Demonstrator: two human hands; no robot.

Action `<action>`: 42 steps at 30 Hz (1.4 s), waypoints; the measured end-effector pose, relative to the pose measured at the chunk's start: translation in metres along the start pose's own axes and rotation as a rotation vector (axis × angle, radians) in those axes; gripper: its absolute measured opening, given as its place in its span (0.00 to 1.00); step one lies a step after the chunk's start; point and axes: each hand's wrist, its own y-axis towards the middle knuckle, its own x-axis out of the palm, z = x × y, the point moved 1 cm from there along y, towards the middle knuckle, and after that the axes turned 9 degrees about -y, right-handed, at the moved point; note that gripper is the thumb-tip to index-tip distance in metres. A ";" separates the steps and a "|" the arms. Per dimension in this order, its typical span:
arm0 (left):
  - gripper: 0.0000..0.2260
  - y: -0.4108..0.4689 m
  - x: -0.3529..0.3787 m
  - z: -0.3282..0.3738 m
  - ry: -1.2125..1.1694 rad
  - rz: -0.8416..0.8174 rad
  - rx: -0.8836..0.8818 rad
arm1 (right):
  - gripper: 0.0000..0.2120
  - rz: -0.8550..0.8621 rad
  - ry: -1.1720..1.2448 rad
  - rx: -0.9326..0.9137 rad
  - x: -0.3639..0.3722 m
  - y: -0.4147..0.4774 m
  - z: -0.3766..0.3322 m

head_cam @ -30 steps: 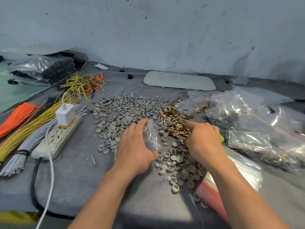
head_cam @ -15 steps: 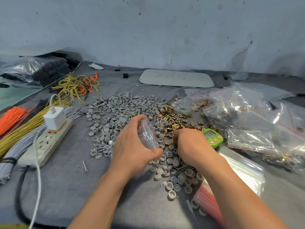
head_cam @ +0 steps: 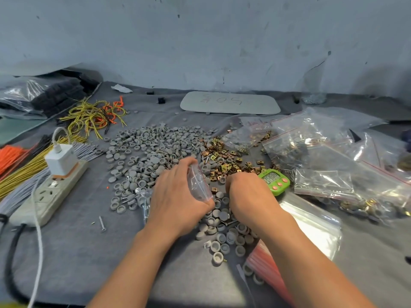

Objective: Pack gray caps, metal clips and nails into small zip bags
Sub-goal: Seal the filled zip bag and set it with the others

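Observation:
My left hand point(head_cam: 178, 196) grips a small clear zip bag point(head_cam: 198, 185) above the table's middle, its mouth toward my right hand. Just to the right of the bag my right hand point(head_cam: 246, 194) rests knuckles up on the gray caps, fingers curled under; what they hold is hidden. Gray caps point(head_cam: 146, 150) are spread in a wide pile behind and below both hands. Brass-coloured metal clips point(head_cam: 224, 158) lie in a heap behind my right hand. A loose nail point(head_cam: 101, 223) lies on the cloth at the left.
A green timer point(head_cam: 275, 181) sits right of my right hand. Filled and empty zip bags point(head_cam: 322, 156) cover the right side. A power strip point(head_cam: 46, 196) with a white charger, wire bundles point(head_cam: 22, 170) and a grey pad point(head_cam: 230, 102) lie at the left and back.
My right hand has drawn back from the clip heap toward the bag, uncovering the green timer. My left hand keeps holding the bag in about the same place.

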 end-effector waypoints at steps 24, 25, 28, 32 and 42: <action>0.41 0.013 0.009 0.007 0.086 -0.036 -0.109 | 0.07 -0.044 0.127 -0.052 -0.013 -0.003 0.016; 0.41 0.013 0.008 0.006 0.086 -0.033 -0.113 | 0.08 -0.030 0.129 -0.033 -0.015 -0.003 0.015; 0.39 0.015 0.001 0.005 0.069 -0.005 -0.112 | 0.10 0.024 0.204 0.037 -0.018 -0.002 0.012; 0.41 0.016 -0.005 0.003 0.066 -0.007 -0.125 | 0.11 0.082 0.294 0.079 -0.009 -0.004 0.005; 0.42 0.011 -0.016 0.001 0.053 -0.007 -0.119 | 0.15 0.073 0.643 0.110 0.012 -0.003 0.012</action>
